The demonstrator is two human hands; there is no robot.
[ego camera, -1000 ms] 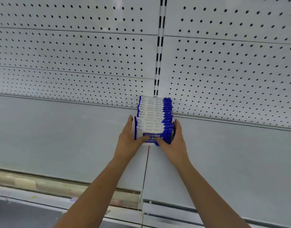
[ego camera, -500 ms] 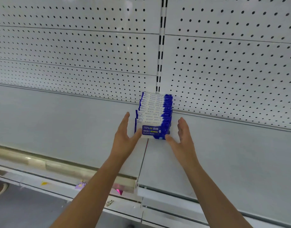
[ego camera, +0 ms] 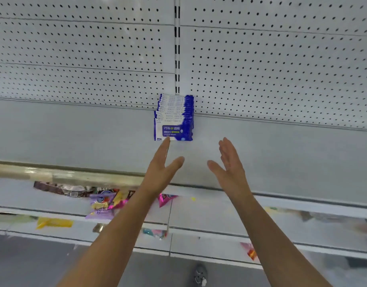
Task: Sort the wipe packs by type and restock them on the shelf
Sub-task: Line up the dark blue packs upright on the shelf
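One row of packs [ego camera: 174, 119] is seen standing on edge on the shelf [ego camera: 74, 137], filed front to back, with the rear pack against the pegboard [ego camera: 74, 48] just below the slotted post [ego camera: 177, 48]. All the packs that can be read are of one blue-and-white type, and the front face is marked 75% and alcohol wipes. The left hand [ego camera: 160, 172] is held flat and open with nothing gripped. Its longest fingertip lies at the lower edge of the front pack, but whether contact is made cannot be told. The right hand [ego camera: 230, 168] is likewise spread open and empty, apart from the row, to its right and nearer the shelf's front edge.

The step in hand is judged to be the squaring-up of this row. The packs fan slightly leftward toward the front, so a light press by flat palms on both sides is called for. A pinch is to be avoided, since soft packs are likely to buckle, and the row may topple if only the front pack is nudged. Room should be left beside the row for another type. Snacks [ego camera: 101, 204] are seen on the lower shelf and are not part of this sort.
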